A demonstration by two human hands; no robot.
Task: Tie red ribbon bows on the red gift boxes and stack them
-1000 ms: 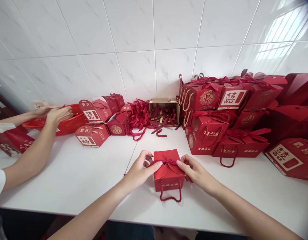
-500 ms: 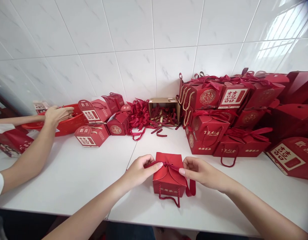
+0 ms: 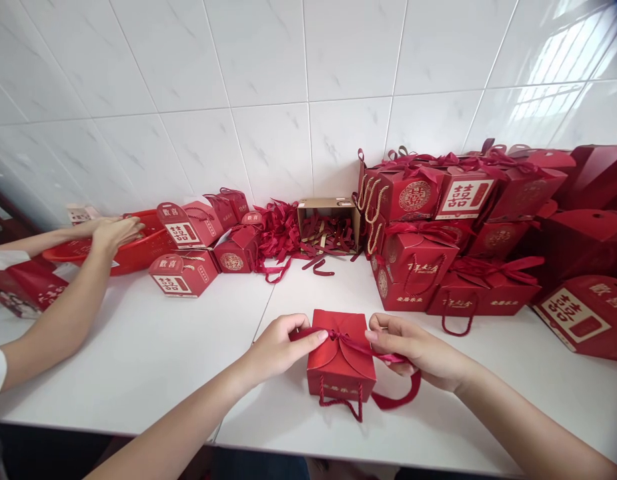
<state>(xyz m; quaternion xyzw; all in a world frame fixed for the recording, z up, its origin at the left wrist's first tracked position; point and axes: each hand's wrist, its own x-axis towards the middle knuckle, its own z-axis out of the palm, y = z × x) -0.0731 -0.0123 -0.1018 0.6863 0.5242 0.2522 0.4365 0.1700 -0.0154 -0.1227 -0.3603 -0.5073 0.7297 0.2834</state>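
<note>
Two bare hands work at one red gift box (image 3: 318, 367), which stands upright on the white table (image 3: 138, 360) between them. The left hand (image 3: 283, 343), at the box's left edge, is nearly closed: thumb and curled fingers pinch one ribbon (image 3: 355, 345) just beside its knot, the thumb resting on the lid. The right hand (image 3: 411, 347), at the box's right edge, is half curled, with the ribbon's other side drawn taut into its fingers; the loose tail loops down just right of the box. One rope handle (image 3: 341, 402) hangs on the box's near face.

Beyond the gift box, toward the wall (image 3: 268, 53), lies one open carton (image 3: 358, 230) of dark strips, too many to count, with a few spilled out in front. Left of the carton, and behind the gift box, is one heap of ribbons (image 3: 279, 233).

Behind and left of the gift box are at least four patterned boxes (image 3: 181, 273), some stacked. Farther left, one red basket (image 3: 143, 257) has a co-worker's two arms reaching over it; one of the co-worker's hands (image 3: 115, 233) shows clearly, but its grip cannot be told. One photo-printed box (image 3: 25, 290) sits farthest left.

Behind and right of the gift box rises a large stack of red boxes (image 3: 458, 197); three face forward in its upper row, the rest overlap too much to count.
</note>
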